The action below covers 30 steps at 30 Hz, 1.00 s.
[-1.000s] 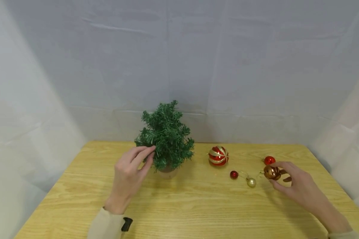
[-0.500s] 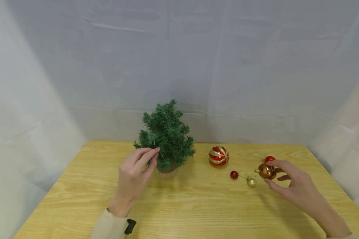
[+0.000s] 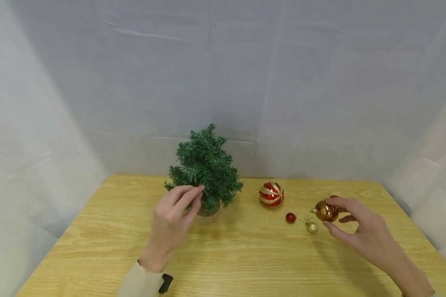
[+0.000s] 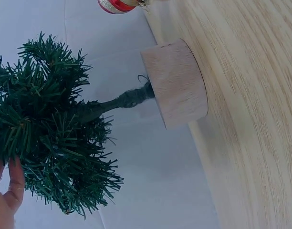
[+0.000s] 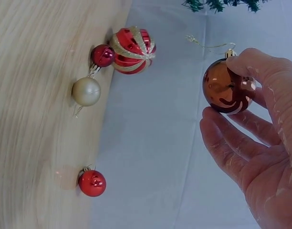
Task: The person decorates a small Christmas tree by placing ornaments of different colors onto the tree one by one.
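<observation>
A small green artificial Christmas tree (image 3: 208, 161) stands on the table at centre. My left hand (image 3: 172, 218) pinches at a lower branch on its near left side, the fingertips partly hidden by needles in the left wrist view. The tree's round wooden base (image 4: 177, 83) rests on the tabletop. On the right, my right hand (image 3: 360, 229) holds a shiny copper-brown bauble (image 5: 227, 87) between thumb and fingers, raised over the table. The bauble's gold cap points left toward the tree, and a thin gold hanging loop (image 5: 208, 45) trails from it.
Between tree and right hand lies a large red-and-gold striped bauble (image 3: 271, 194). Nearer are a small dark red bauble (image 3: 290, 218) and a small gold one (image 3: 312, 227). A bright red bauble (image 5: 92, 182) sits behind the right hand. White cloth (image 3: 230, 82) hangs behind the table.
My right hand has carried the copper-brown bauble left, lifting it slightly. My left hand has shifted a little right at the branch, and the treetop has moved slightly left.
</observation>
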{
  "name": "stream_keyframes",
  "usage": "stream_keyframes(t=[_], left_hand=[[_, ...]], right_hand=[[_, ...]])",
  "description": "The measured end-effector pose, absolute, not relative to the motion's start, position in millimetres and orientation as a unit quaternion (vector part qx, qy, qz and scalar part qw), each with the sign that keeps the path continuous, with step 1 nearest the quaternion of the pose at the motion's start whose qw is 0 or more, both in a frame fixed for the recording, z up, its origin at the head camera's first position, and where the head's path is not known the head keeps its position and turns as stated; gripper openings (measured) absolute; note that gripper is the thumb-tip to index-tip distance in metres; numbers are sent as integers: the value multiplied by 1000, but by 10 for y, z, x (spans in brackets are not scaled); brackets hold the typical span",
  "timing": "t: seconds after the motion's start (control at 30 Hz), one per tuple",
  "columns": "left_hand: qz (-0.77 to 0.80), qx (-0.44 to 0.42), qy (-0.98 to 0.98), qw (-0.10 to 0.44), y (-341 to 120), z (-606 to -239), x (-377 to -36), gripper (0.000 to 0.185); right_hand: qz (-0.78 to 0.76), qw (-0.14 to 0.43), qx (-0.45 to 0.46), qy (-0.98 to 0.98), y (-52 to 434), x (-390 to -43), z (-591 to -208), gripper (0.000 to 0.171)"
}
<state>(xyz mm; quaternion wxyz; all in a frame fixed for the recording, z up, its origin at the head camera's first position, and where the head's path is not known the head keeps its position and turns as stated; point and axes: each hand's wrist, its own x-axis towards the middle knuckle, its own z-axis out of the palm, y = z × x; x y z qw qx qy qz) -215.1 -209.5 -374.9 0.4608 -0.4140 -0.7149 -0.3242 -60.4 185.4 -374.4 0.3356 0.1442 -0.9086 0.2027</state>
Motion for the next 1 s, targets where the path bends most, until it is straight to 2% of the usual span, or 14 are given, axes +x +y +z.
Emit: stream_keyframes(t=[0.37,0.6,1.0], left_hand=[[-335,-425,-698,470,-2075,-3747,-2167,18],[-337,-425,-705,457,-2094,-3763,-2190,18],[-344,-438,-693,458,-2126,-3765,-2226,19]], right_hand=[[209,338,150,-905,1672,-622,-3661,67],[221,344,160,-899,1572,-594,-3611,69],[243,341,141,-897,1359,-562,-3557,63]])
